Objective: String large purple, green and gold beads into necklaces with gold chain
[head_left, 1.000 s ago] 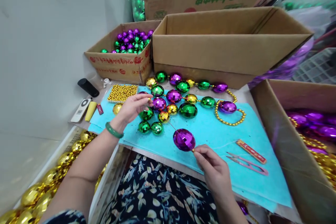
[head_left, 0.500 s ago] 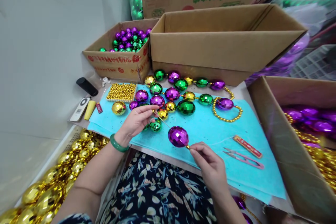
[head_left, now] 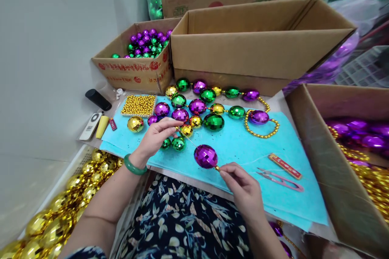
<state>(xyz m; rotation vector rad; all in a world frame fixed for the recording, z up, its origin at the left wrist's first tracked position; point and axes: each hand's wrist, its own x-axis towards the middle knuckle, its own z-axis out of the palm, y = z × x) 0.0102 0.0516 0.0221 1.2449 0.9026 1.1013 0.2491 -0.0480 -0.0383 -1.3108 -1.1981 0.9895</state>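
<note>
A large faceted purple bead (head_left: 206, 156) hangs between my hands over the blue cloth. My left hand (head_left: 159, 135), a green bangle at its wrist, is closed in a pinch. Out of its fingertips a thin straight thread (head_left: 188, 139) runs into the bead's upper left end; whether part of it is a needle I cannot tell. At the bead's opposite end sits a small gold bead (head_left: 216, 168). My right hand (head_left: 241, 182) pinches right beside that small bead, so the thread between its fingers is hidden. Strung purple, green and gold beads (head_left: 214, 122) lie beyond my left hand.
Pink thread snips (head_left: 281, 180) and a red-and-gold packet (head_left: 285, 166) lie on the blue cloth (head_left: 243, 149) at right. A tray of small gold beads (head_left: 138, 105) stands at left. Cardboard boxes (head_left: 243, 54) line the back and right; a crate of gold beads (head_left: 75, 194) is lower left.
Both hands keep the same grip, and the purple bead stays between them. The whole view has shifted slightly, with the table and boxes appearing a little further left and up.
</note>
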